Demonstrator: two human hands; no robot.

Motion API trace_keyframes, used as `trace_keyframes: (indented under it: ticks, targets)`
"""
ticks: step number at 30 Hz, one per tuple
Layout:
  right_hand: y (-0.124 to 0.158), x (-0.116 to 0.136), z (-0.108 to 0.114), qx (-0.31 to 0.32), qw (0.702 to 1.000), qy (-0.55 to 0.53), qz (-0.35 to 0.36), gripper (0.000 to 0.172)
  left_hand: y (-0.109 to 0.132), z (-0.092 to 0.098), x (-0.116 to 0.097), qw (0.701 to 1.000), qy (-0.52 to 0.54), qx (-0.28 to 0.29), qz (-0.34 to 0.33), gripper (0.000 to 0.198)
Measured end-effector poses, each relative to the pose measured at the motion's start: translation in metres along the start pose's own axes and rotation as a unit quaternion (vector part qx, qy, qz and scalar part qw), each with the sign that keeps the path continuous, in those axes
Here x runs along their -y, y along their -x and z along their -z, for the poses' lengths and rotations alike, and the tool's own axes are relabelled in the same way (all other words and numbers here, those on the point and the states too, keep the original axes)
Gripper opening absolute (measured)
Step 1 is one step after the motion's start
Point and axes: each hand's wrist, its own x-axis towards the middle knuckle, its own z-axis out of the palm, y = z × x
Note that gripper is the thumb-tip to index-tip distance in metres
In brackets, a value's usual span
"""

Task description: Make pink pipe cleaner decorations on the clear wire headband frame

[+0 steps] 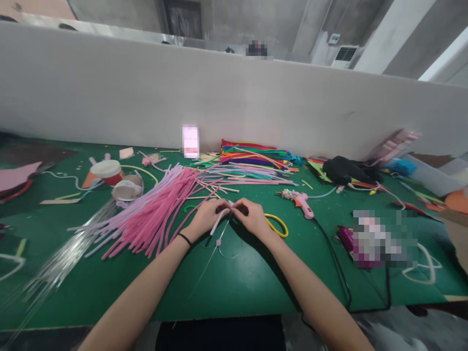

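Note:
My left hand (210, 215) and my right hand (251, 214) meet at the fingertips over the middle of the green table. Both are closed in a pinch on a pale lilac pipe cleaner (217, 224), whose free end hangs down beside my left fingers. From beneath the fingertips runs a thin clear wire (224, 230) with a small lilac ball (218, 242) on it. The pinched spot itself is partly hidden by my fingers. Left of my hands lies a large bundle of pink pipe cleaners (161, 214), with lilac ones along its far side.
Multicoloured pipe cleaners (252, 156) lie by the white partition (234, 97). A pink glue gun (302, 202) with a black cord rests to the right, near a yellow loop (280, 225). At left are a paper cup (107, 171), a tape roll (127, 187) and clear strands (73, 251).

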Motion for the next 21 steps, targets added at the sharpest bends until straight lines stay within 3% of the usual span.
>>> trace_keyframes:
  ticks: [5, 14, 18, 21]
  targets:
    - [0.0, -0.004, -0.002, -0.02, 0.999, -0.018, -0.041, 0.017, 0.0, 0.002, -0.002, 0.999, 0.017, -0.012, -0.028, 0.018]
    - [-0.002, -0.008, -0.003, -0.057, 0.997, 0.011, -0.051, 0.016, 0.0, -0.001, 0.004, 1.0, -0.006, -0.019, -0.014, 0.012]
    - [-0.002, -0.015, -0.003, -0.125, 0.988, 0.078, -0.044, 0.016, -0.003, 0.003, 0.012, 0.996, -0.046, -0.07, -0.039, 0.006]
    - [-0.003, -0.021, -0.003, -0.145, 0.983, 0.08, -0.077, 0.018, -0.005, 0.008, 0.018, 0.988, -0.078, -0.13, -0.041, 0.006]
